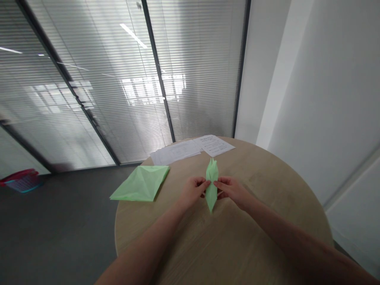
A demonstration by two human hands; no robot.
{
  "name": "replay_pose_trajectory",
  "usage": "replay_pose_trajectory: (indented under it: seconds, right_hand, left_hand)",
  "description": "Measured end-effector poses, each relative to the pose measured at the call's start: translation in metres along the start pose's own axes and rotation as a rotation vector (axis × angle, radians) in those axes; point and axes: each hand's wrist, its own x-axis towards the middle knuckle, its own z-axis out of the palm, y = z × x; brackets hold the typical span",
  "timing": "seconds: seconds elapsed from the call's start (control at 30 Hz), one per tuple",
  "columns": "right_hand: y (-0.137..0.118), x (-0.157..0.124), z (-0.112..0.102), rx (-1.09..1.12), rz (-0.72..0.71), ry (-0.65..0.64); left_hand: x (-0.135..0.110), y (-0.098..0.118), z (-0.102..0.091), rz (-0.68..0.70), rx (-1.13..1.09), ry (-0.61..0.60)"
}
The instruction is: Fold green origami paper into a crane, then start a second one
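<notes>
A narrow, folded green paper shape (pixel 211 178) lies lengthwise on the round wooden table (pixel 267 198), pointed at both ends. My left hand (pixel 194 190) pinches its left edge at the middle, fingers closed on the paper. My right hand (pixel 233 189) pinches the right edge opposite, fingers also closed on it. Both forearms reach in from the bottom of the view.
A second green paper (pixel 141 183), partly folded and flat, lies at the table's left edge. White printed sheets (pixel 191 149) lie at the far edge. Glass walls with blinds stand behind; a red and blue basket (pixel 20 180) sits on the grey floor at left.
</notes>
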Motion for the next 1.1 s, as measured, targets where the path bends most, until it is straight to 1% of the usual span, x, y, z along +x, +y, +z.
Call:
replay_pose_trajectory:
  seconds: [0.07,0.2,0.37,0.6,0.7,0.9,1.1]
  right_hand:
    - [0.0010,0.0004,-0.0006,-0.011,-0.013,0.026]
    - [0.0036,0.0023,-0.0017,-0.091,-0.074,0.072]
    - [0.0034,0.0045,-0.0031,-0.236,-0.150,0.093]
    - [-0.0004,0.0035,-0.0031,-0.139,-0.117,0.136]
    - [-0.0011,0.0030,-0.0027,-0.140,-0.103,0.169]
    - [-0.0008,0.0036,-0.0014,-0.097,-0.148,0.199]
    - [-0.0013,0.0029,0.0030,-0.061,-0.150,0.184]
  left_hand:
    - [0.0000,-0.0002,0.0013,0.014,-0.012,0.008]
    - [0.0006,-0.0012,0.0037,0.040,-0.009,0.080]
    - [-0.0005,0.0020,0.0028,-0.008,0.003,0.092]
    - [-0.0042,0.0082,0.0011,-0.040,-0.090,0.102]
    - [-0.0036,0.0086,-0.0007,-0.004,-0.069,0.113]
    - [-0.0019,0.0072,0.0015,0.041,-0.098,0.127]
    - [-0.0012,0.0054,0.0039,0.069,-0.208,0.241]
